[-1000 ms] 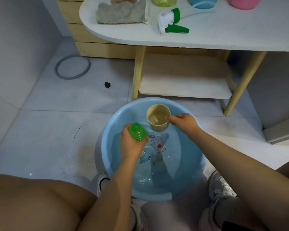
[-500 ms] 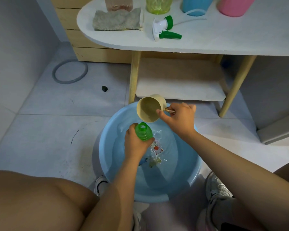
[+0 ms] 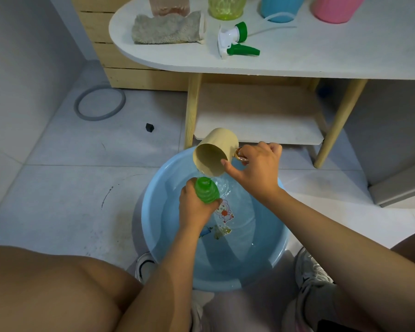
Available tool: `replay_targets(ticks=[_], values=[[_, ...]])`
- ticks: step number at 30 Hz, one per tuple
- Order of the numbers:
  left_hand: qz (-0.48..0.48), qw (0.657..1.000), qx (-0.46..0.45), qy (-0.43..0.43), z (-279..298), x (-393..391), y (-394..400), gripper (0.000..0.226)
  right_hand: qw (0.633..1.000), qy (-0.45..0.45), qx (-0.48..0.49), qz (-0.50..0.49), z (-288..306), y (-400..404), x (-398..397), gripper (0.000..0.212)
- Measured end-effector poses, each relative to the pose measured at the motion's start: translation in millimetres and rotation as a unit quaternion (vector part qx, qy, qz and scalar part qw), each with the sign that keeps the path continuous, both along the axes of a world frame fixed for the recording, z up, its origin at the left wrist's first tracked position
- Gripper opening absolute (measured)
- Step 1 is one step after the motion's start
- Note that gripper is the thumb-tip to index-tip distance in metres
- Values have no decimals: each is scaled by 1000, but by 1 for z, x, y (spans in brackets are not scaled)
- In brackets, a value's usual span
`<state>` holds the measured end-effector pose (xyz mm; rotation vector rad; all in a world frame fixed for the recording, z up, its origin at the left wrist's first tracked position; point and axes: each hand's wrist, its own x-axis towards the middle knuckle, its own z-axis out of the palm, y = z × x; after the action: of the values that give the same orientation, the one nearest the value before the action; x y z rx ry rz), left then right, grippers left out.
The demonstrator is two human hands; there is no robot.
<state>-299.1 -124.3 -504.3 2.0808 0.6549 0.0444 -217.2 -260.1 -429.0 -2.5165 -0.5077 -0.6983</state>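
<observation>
— Curled round the green bottle point(image 3: 206, 194), my left hand point(image 3: 194, 209) holds it upright over the middle of the blue basin point(image 3: 149, 212), with the neck standing clear above my fingers.

— And the other hand?

— My right hand point(image 3: 256, 168) grips the handle of the beige cup point(image 3: 213, 154), thumb against its rim. The cup hangs tipped over the basin's far side, mouth toward me, just above the bottle's opening.

— Is anything pouring?

— Water runs off the cup's lip at the bottle's mouth, and some ripples the water in the basin just beyond the bottle.

— What lies around the basin?

— Beyond it stands a white table point(image 3: 321, 58) with a spray head point(image 3: 235, 41) and a grey cloth point(image 3: 165, 28) on top. A grey ring point(image 3: 100, 103) lies on the floor, well off to the basin's far left.
</observation>
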Motion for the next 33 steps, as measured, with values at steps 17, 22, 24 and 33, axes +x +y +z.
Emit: replay_targets(ticks=[17, 22, 24, 33], values=[[4, 1000, -7, -12, 2, -1, -1, 77, 995, -90, -22, 20, 5, -2, 4, 45], [-2, 1000, -4, -9, 1, -2, -2, 80, 991, -123, -35, 33, 7, -4, 6, 44], [-3, 1000, -1, -5, 1, -2, -1, 79, 990, -134, -38, 36, 8, -4, 7, 44], [0, 1000, 3, 1, 1, -3, 0, 78, 984, -163, -53, 49, 8, -4, 9, 45]])
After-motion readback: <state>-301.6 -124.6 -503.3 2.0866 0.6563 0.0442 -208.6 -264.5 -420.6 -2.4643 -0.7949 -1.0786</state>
